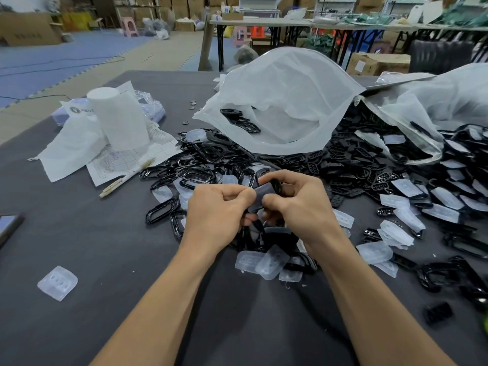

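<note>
**Both hands pinch a dark grey piece above the heap**

Bare forearms reach in from the near edge of the bench (105,233) and meet over its middle. Left hand (219,207) and right hand (298,204) sit knuckle to knuckle. Their fingers (280,178) are curled tight around a small dark grey piece (260,198), pinched between thumbs and forefingers. A black rim shows at its right end. The piece is held just above the bench, over the near fringe of a heap of black frames (200,165) mixed with translucent pads (264,261). That heap spreads toward the right edge. Behind it, toward the far edge, a white mesh bag (285,101) gapes open with a few frames inside. One lone pad (57,283) lies well apart, near the front left corner. A pen (126,178) rests partly on a printed sheet (121,159) toward the left edge, near a white roll (118,120).
</note>
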`<state>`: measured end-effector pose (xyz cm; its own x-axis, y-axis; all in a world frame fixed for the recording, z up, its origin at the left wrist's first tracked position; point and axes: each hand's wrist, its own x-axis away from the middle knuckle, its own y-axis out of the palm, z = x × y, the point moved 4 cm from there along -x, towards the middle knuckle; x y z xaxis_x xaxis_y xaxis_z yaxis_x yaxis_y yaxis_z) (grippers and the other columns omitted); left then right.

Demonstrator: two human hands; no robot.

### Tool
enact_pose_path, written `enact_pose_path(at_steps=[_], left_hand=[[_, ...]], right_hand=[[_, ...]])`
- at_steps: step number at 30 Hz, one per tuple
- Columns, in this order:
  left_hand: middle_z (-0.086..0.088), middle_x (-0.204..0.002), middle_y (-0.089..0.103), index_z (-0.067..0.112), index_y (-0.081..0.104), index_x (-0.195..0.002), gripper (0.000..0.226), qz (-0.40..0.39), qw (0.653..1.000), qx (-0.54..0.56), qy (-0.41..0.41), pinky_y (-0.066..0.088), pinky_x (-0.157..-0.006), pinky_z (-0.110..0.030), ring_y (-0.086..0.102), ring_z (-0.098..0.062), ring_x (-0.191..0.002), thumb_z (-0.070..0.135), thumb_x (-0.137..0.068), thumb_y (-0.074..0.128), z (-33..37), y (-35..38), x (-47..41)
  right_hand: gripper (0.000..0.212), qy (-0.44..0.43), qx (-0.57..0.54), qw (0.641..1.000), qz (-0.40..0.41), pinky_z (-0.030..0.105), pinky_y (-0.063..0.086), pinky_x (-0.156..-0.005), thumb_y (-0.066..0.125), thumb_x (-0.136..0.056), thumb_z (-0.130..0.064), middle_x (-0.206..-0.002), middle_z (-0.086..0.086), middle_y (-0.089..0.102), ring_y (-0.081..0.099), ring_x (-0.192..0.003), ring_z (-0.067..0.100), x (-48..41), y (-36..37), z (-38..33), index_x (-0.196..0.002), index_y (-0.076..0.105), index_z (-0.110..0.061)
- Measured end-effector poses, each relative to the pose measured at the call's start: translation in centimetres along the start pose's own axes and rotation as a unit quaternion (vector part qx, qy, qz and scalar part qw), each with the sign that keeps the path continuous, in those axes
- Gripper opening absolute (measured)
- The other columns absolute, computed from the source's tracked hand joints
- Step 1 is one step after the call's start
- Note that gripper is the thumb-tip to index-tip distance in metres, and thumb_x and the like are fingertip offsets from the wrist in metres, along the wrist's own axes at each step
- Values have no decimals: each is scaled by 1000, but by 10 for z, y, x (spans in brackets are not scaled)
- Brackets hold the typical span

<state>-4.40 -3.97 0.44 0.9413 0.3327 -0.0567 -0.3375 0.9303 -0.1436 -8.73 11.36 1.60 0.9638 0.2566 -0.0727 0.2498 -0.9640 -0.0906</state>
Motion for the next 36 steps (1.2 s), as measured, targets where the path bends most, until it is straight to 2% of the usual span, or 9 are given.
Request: enact_pose_path(at_steps=[3,5,12,17,21,26,29,32,36], left_hand=[[-10,-77,79,17,85,-88,21,-63,996,47,-31,58,-60,-22,75,-18,-65,4,-93,69,1,2,2],[-12,-76,79,15,85,-85,28,-79,994,51,-48,56,-59,-20,74,-17,-64,-5,-91,65,2,2,2],[-11,-71,78,18,84,-74,33,-36,997,31,-67,56,-53,-22,74,-22,-57,-8,-81,66,0,-1,-1],[-11,-70,77,22,84,-75,33,-51,997,12,-51,58,-57,-26,71,-19,-56,-5,-80,66,0,3,0],[-12,-68,76,22,84,-76,32,-62,997,9,-49,56,-56,-24,69,-17,-56,-2,-79,65,0,3,0],[-8,-71,77,27,85,-81,14,-58,998,10,-33,56,-57,-28,70,-19,-57,24,-82,71,2,4,3],[-9,-66,75,26,84,-78,22,-33,999,-7,-18,55,-52,-29,69,-20,-52,16,-93,73,2,5,3],[-7,-64,75,23,84,-75,27,-23,1000,-11,-18,52,-46,-23,68,-18,-47,7,-93,72,3,5,4],[-6,-65,76,28,84,-74,27,-9,1000,-15,-23,54,-49,-25,72,-21,-51,12,-93,73,5,4,4]], right_hand=[[35,0,-12,1000,15,29,54,-51,68,-81,13,-73,10,76,66,-52,23,-3,-4,1,-88,78,-20],[35,3,-19,1000,10,31,53,-50,68,-78,14,-73,13,75,64,-51,25,-3,-3,1,-85,79,-19],[33,21,-34,999,-3,31,51,-46,57,-82,13,-66,16,70,62,-49,25,-2,-1,2,-84,78,-13],[19,-5,40,999,22,32,55,-48,70,-91,-10,-67,10,72,64,-48,21,2,0,1,-77,75,-20],[24,5,42,999,31,33,55,-46,67,-97,-7,-64,9,70,61,-46,20,2,1,1,-74,71,-17],[27,3,38,999,27,32,54,-44,63,-100,-7,-59,5,67,60,-44,18,2,0,-3,-76,72,-16],[27,6,39,999,19,32,53,-44,63,-99,-6,-60,7,68,58,-43,19,2,1,-2,-75,72,-12],[25,40,-8,999,6,26,47,-41,59,-100,-4,-61,9,67,58,-44,19,1,-1,1,-80,73,-7],[20,40,-24,999,-8,26,47,-45,62,-90,3,-65,10,68,62,-51,21,-2,-7,1,-93,78,-9]])
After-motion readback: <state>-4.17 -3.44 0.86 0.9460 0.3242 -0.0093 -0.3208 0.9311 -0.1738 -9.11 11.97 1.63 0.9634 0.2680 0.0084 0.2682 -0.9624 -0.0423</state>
